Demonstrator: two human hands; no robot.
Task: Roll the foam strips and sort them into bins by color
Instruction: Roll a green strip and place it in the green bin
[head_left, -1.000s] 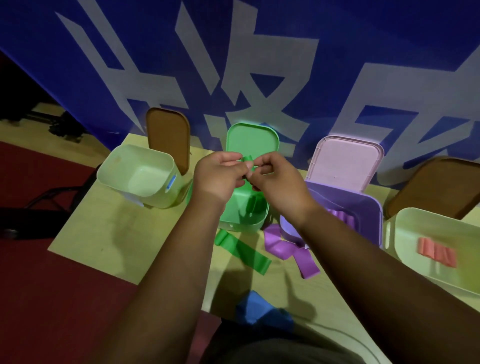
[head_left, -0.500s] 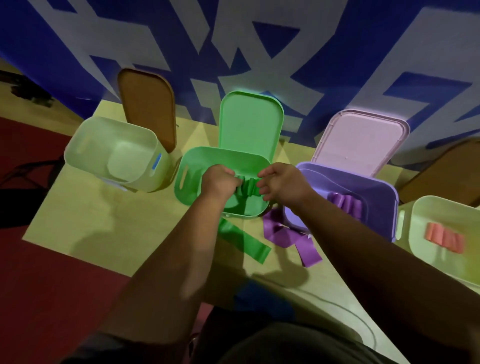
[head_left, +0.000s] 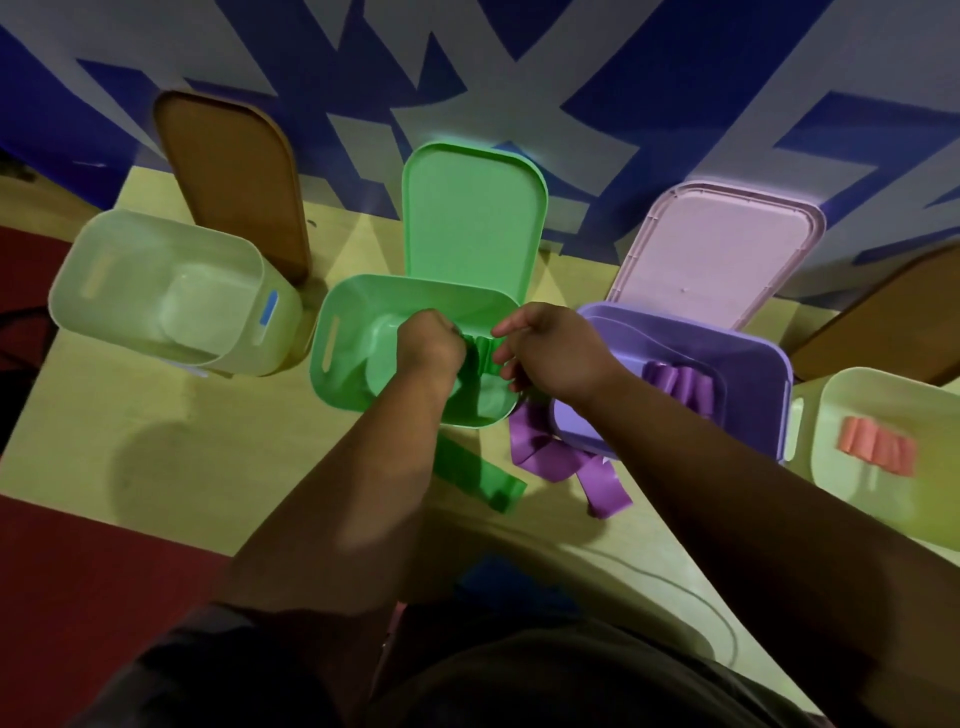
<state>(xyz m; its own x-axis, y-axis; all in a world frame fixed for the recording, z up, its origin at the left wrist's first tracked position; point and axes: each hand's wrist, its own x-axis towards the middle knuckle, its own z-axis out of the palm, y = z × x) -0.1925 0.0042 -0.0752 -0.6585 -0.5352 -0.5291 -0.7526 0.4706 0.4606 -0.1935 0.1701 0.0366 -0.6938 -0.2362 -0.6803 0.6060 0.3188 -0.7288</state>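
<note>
Over the open green bin my left hand and my right hand hold a rolled green foam strip between them. The left hand is closed on its left end; the right hand's fingertips touch its right end. A flat green strip lies on the table in front of the green bin. Loose purple strips lie beside it. The purple bin holds rolled purple strips. A pale bin at the right holds a rolled pink strip.
An empty pale green bin with a brown lid stands at the left. The green lid and the pink lid lean against the blue banner. A blue strip lies near my lap. The table's left edge drops to red floor.
Both hands have come down from above the green bin into its opening with the rolled green strip. The camera has tilted down and closer.
</note>
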